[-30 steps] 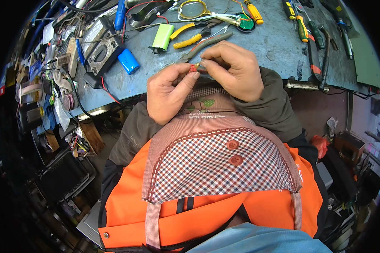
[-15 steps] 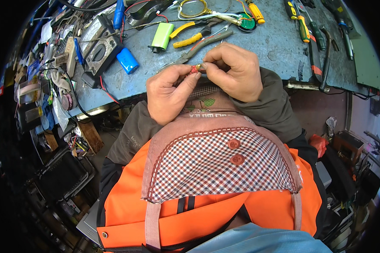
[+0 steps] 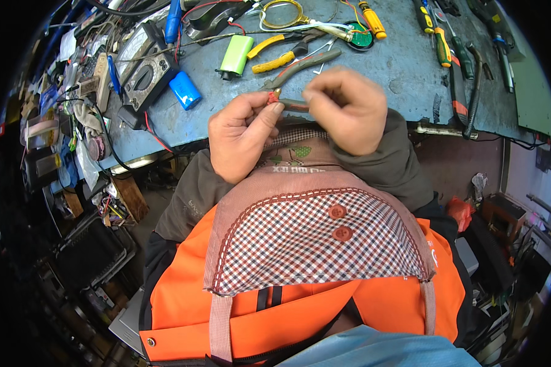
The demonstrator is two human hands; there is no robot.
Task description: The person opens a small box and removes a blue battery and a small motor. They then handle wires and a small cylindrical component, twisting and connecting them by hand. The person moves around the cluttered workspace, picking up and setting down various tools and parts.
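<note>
Between thumb and index finger, my left hand (image 3: pixel 242 136) pinches a small red connector (image 3: pixel 273 98) with a brass-coloured tip pointing up and away. My right hand (image 3: pixel 352 111) hovers to its right, apart from it. Its fingers are curled closed and blurred by motion; whatever they hold, if anything, is hidden. Just beyond the hands, a pair of pliers (image 3: pixel 312 61) with grey-and-red handles lies on the blue workbench (image 3: pixel 404 79), partly covered by my hands.
Yellow-handled pliers (image 3: pixel 274 60), a green battery pack (image 3: pixel 236 55) and a blue cylindrical cell (image 3: pixel 184 90) lie beyond. An analog multimeter (image 3: pixel 146 73) and tangled wires crowd the left. A magnifying glass (image 3: pixel 281 12) and yellow screwdriver (image 3: pixel 372 19) are farther back; more tools (image 3: pixel 442 46) line the right.
My right hand has moved right, away from the red connector that both hands were touching. My left hand keeps its pinch and has shifted slightly left, leaving the brass tip more exposed.
</note>
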